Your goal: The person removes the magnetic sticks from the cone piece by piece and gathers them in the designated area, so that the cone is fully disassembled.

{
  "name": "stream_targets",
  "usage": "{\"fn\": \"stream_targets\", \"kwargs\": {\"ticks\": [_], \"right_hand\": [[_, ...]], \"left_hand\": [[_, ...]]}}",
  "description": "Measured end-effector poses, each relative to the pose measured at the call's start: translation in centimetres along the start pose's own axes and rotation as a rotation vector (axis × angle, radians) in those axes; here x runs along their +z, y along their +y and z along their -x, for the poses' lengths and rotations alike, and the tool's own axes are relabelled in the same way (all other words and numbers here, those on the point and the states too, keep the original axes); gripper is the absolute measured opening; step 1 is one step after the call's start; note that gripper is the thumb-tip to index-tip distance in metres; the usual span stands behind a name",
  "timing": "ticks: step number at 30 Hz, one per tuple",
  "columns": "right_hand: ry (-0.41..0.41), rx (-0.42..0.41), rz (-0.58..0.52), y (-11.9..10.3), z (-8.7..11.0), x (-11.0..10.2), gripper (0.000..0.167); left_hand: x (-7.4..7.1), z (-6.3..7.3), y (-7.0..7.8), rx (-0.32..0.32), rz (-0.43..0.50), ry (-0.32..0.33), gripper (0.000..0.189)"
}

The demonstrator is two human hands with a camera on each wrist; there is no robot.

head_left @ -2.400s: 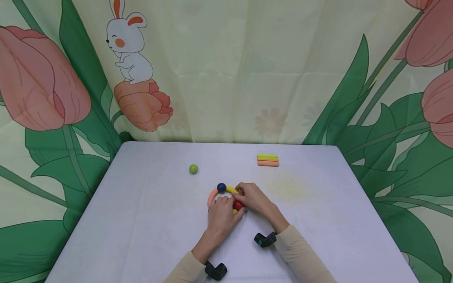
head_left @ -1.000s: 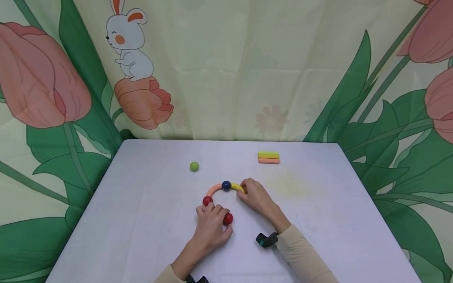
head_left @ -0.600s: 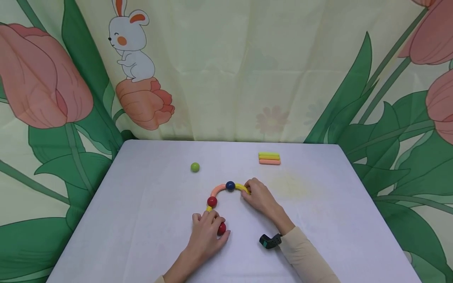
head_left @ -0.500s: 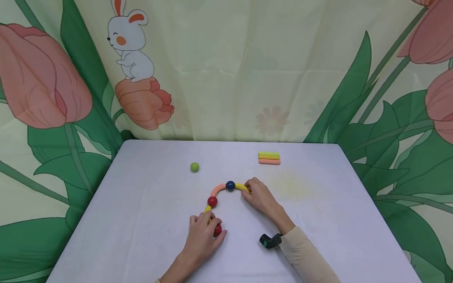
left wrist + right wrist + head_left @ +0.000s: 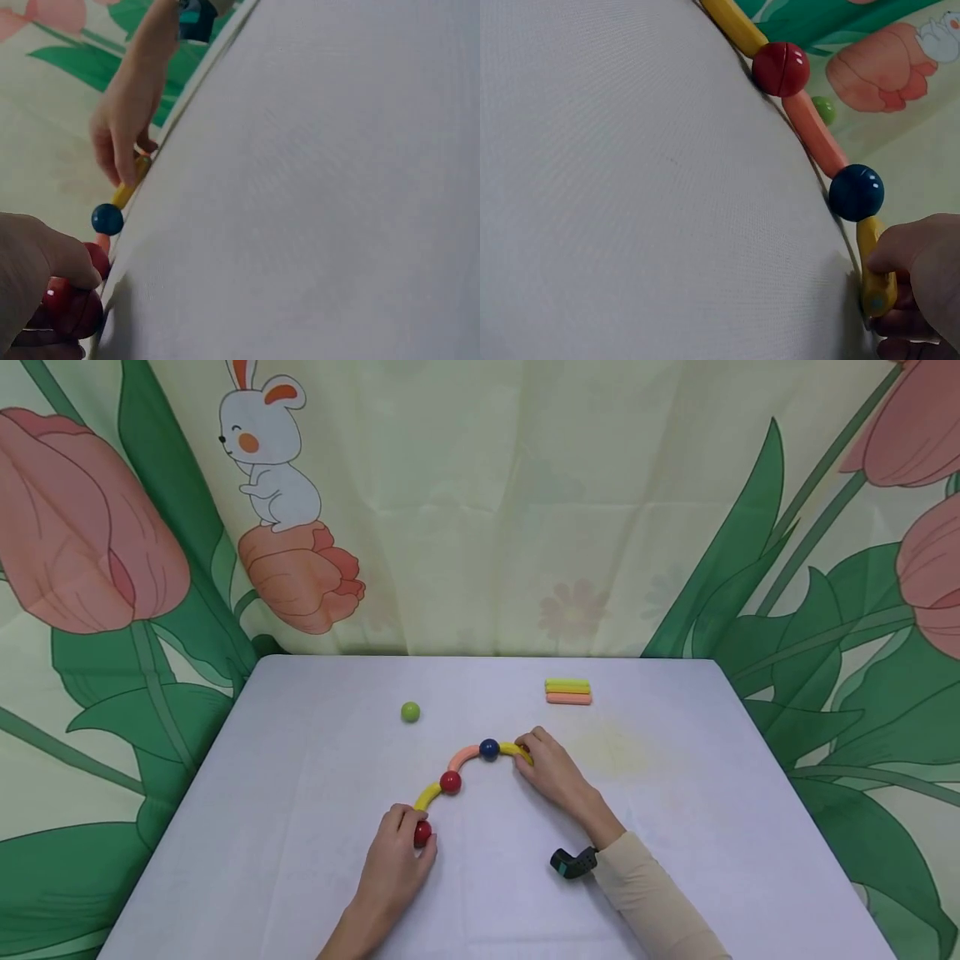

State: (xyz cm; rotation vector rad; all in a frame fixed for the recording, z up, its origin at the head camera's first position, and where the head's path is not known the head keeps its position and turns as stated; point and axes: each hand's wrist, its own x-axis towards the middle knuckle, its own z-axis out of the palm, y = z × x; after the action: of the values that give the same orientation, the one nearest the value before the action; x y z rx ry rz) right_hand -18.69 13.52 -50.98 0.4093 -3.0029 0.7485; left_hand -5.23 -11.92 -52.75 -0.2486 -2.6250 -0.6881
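Note:
A chain of balls and curved sticks winds across the table. Its near-left end is a red ball, which my left hand grips between thumb and fingers. From there run a yellow curved stick, a second red ball, a salmon curved stick and a dark blue ball. Beyond the blue ball, my right hand pinches another yellow curved stick near its free end. In the right wrist view the thumb lies over that stick, with the other fingers behind it.
On a white-covered table, a loose green ball sits behind the chain. Straight yellow-green and salmon sticks lie side by side at the back right. A printed curtain hangs behind the table's far edge.
The chain has gone from a closed-looking ring to a long S-curve. My left hand has moved left and nearer with the end red ball; the right hand has shifted slightly right.

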Motion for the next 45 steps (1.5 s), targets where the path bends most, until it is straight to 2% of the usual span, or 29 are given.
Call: {"fn": "stream_targets", "kwargs": {"ticks": [4, 10, 15, 19, 24, 28, 33, 39, 45], "right_hand": [[0.008, -0.008, 0.004, 0.0, -0.1, -0.1, 0.026], [0.010, -0.010, -0.015, -0.1, -0.1, -0.1, 0.028], [0.009, -0.009, -0.023, -0.1, 0.1, 0.0, 0.028], [0.025, -0.033, -0.008, 0.1, 0.1, 0.1, 0.027], [0.026, -0.048, 0.001, 0.2, 0.2, 0.1, 0.027], [0.017, -0.047, 0.005, 0.1, 0.2, 0.1, 0.028], [0.022, -0.061, 0.020, -0.1, 0.1, 0.2, 0.029], [0.034, -0.099, 0.014, -0.4, -0.3, 0.5, 0.029], [0.053, -0.135, 0.043, -0.8, -0.7, 0.7, 0.030]], "left_hand": [[-0.1, -0.3, -0.5, -0.018, 0.000, 0.034, 0.034], [-0.6, -0.8, -1.2, -0.070, -0.018, 0.038, 0.036], [-0.7, -1.0, -1.5, -0.075, -0.019, 0.043, 0.036], [-0.6, -1.1, -1.6, -0.083, -0.012, 0.030, 0.038], [-0.6, -1.4, -1.4, -0.128, -0.003, -0.012, 0.041], [-0.8, -2.0, -0.9, -0.139, -0.029, -0.034, 0.045], [-0.6, -3.7, 0.3, -0.085, -0.047, -0.049, 0.045], [0.6, -6.0, 1.9, 0.001, -0.037, -0.068, 0.043], [1.9, -7.8, 3.2, 0.067, -0.024, -0.138, 0.041]]}}
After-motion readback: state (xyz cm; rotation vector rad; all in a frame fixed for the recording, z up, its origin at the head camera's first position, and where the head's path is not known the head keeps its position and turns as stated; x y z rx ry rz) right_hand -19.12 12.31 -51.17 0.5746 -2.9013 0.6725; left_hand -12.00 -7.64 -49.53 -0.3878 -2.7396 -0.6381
